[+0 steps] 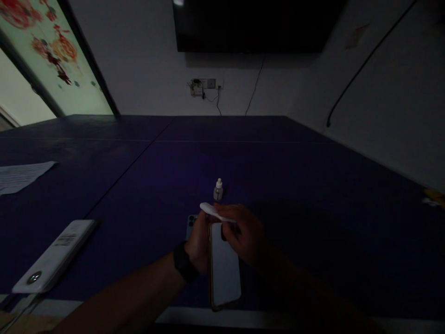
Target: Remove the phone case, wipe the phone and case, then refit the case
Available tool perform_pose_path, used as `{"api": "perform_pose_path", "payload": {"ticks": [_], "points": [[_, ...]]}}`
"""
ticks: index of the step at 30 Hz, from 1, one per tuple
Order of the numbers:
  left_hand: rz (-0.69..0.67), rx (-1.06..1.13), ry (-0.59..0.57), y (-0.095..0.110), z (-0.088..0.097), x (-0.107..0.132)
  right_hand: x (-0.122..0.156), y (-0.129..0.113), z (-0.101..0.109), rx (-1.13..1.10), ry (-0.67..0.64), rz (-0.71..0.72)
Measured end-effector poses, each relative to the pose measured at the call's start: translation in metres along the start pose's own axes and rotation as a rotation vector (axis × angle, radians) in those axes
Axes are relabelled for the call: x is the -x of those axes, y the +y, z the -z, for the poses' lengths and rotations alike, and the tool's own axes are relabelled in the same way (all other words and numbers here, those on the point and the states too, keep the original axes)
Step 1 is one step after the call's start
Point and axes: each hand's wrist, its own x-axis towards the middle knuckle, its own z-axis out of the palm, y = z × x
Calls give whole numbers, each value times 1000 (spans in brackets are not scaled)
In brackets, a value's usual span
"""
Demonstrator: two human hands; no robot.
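Observation:
A small flat white piece (209, 209), perhaps a pad or folded cloth, is between my two hands, above the table. My right hand (245, 229) has its fingers closed over the piece's right part. At the left end of the piece, my left hand (199, 239), with a black watch on its wrist, grips its edge; most of its fingers are hidden. Below the hands lies a phone case (225, 271) with a pale back and brownish rim. A grey phone (190, 223) with camera lenses shows partly behind my left hand. Just beyond stands a small clear dropper bottle (218, 191) with a white cap.
The dark blue table (295, 185) reaches to the wall. A white power bank (55, 257) with cables lies at the left front. Printed paper (24, 177) is farther left. Sockets with wires (205, 86) and a black screen (257, 25) are on the wall.

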Motion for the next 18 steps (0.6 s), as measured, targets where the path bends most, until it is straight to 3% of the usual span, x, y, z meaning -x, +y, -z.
{"api": "perform_pose_path", "payload": {"ticks": [3, 6, 9, 14, 18], "points": [[25, 101, -18, 7, 5, -3, -2, 3, 3, -59, -152, 28], [-8, 114, -17, 9, 3, -3, -4, 8, 5, -111, -171, -6], [-30, 76, -63, 5, -2, -1, -6, 16, 10, -95, -77, -93], [29, -28, -246, -5, -4, 4, -13, 24, 24, -40, 183, -314], [-37, 14, -277, -8, -1, 4, -9, 18, 28, -76, 350, -351]]}}
